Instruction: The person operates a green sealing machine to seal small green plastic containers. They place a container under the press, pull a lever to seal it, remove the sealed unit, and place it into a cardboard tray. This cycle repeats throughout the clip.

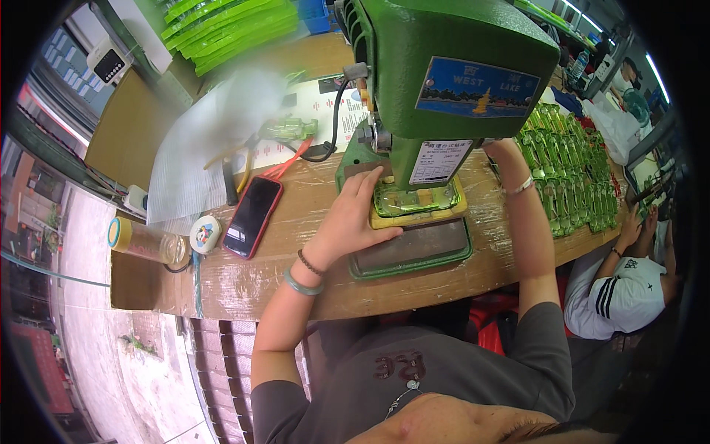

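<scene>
A green bench drill press (473,29) stands before me, its head hanging over a dark metal base (414,250). On the base lies a yellow block (433,216) bearing a clear green plastic part (403,201). My left hand (359,211) grips the block's left side, thumb along the front edge and fingers reaching toward the back. At the right side of the press head, my right hand (504,153) is raised with its fingers curled in; what they close on is mostly hidden by the head. The drill tip is out of sight behind the head.
Rows of green plastic parts (566,166) cover the table's right side. Left are a red-cased phone (254,214), a round white case (205,234), a jar (140,240) and a plastic bag (196,159). Green trays (222,29) are stacked behind. Another person (625,292) sits at right.
</scene>
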A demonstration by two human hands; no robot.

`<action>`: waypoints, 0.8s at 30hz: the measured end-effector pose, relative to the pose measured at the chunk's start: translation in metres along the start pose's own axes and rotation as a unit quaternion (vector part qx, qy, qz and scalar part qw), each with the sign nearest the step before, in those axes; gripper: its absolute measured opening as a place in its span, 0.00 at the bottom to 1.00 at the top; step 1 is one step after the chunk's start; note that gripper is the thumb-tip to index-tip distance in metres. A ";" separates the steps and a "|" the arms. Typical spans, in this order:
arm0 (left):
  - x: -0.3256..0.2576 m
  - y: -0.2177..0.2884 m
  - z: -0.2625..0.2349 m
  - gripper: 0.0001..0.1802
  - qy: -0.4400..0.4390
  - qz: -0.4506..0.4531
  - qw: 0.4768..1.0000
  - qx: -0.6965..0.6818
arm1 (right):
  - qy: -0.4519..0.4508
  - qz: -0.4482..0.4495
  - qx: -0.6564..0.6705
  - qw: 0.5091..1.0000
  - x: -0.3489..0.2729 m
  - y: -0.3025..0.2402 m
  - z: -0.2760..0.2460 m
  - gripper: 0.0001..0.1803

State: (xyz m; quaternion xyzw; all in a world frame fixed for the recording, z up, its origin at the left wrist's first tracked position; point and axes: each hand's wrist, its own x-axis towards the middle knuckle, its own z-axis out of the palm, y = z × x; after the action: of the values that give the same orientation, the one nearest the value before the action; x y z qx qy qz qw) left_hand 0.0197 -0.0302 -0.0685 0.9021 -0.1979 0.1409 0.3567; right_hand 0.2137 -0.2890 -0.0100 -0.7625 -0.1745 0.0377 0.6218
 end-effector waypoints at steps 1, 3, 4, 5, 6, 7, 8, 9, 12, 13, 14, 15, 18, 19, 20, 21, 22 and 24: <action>0.001 -0.001 0.002 0.56 0.001 0.004 1.000 -0.006 | 0.021 -0.041 0.000 0.999 0.011 -0.009 -0.005 0.12; 0.001 -0.003 0.005 0.56 0.010 0.009 1.000 -0.007 | 0.056 -0.145 -0.003 0.988 0.032 -0.035 -0.010 0.14; -0.003 -0.006 0.004 0.56 0.018 0.008 1.000 -0.001 | 0.069 -0.197 -0.003 0.978 0.038 -0.055 -0.008 0.15; 0.001 -0.006 0.007 0.55 0.017 0.021 1.000 -0.007 | 0.100 -0.241 -0.018 0.965 0.027 -0.079 -0.020 0.16; 0.006 -0.004 0.011 0.55 0.014 0.031 0.999 -0.016 | 0.137 -0.277 -0.034 0.950 0.010 -0.103 -0.031 0.18; -0.005 -0.010 0.004 0.55 0.029 0.006 1.000 0.004 | 0.135 -0.300 -0.012 0.944 0.009 -0.113 -0.014 0.19; -0.009 -0.010 0.001 0.54 0.037 0.003 0.999 0.007 | 0.155 -0.312 -0.007 0.937 -0.011 -0.133 -0.011 0.20; -0.005 -0.007 0.004 0.54 0.038 0.019 0.999 0.000 | 0.186 -0.317 -0.012 0.930 -0.043 -0.150 -0.015 0.21; -0.001 -0.007 0.008 0.53 0.046 0.034 0.998 -0.005 | 0.198 -0.377 -0.031 0.904 -0.088 -0.150 -0.008 0.17; -0.001 -0.007 0.008 0.53 0.047 0.033 0.998 -0.007 | 0.195 -0.397 -0.032 0.896 -0.094 -0.145 -0.007 0.16; -0.002 -0.007 0.007 0.53 0.047 0.032 0.998 -0.009 | 0.186 -0.407 -0.019 0.894 -0.097 -0.138 -0.011 0.17; -0.002 -0.007 0.008 0.53 0.049 0.031 0.998 -0.010 | 0.178 -0.417 -0.005 0.891 -0.100 -0.135 -0.012 0.17; -0.003 -0.007 0.008 0.52 0.053 0.027 0.998 -0.009 | 0.194 -0.412 -0.016 0.890 -0.103 -0.135 -0.005 0.16; -0.003 -0.008 0.008 0.52 0.052 0.025 0.998 -0.011 | 0.204 -0.409 -0.023 0.889 -0.104 -0.134 -0.003 0.16; -0.002 -0.009 0.009 0.52 0.050 0.023 0.998 -0.014 | 0.211 -0.420 -0.014 0.883 -0.108 -0.131 0.000 0.15; -0.002 -0.008 0.009 0.52 0.052 0.024 0.998 -0.013 | 0.218 -0.430 -0.006 0.876 -0.114 -0.124 0.003 0.15; 0.000 -0.006 0.010 0.52 0.050 0.028 0.998 -0.015 | 0.210 -0.459 0.008 0.863 -0.124 -0.110 0.004 0.15; -0.004 -0.007 0.006 0.53 0.049 0.020 0.999 -0.011 | 0.161 -0.535 0.059 0.827 -0.138 -0.075 0.012 0.15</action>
State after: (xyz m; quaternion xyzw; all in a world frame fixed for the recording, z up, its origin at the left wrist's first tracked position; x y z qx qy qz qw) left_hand 0.0201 -0.0294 -0.0783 0.8862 -0.1992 0.1901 0.3726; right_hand 0.0654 -0.3088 0.0373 -0.5069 -0.4501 -0.4140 0.6075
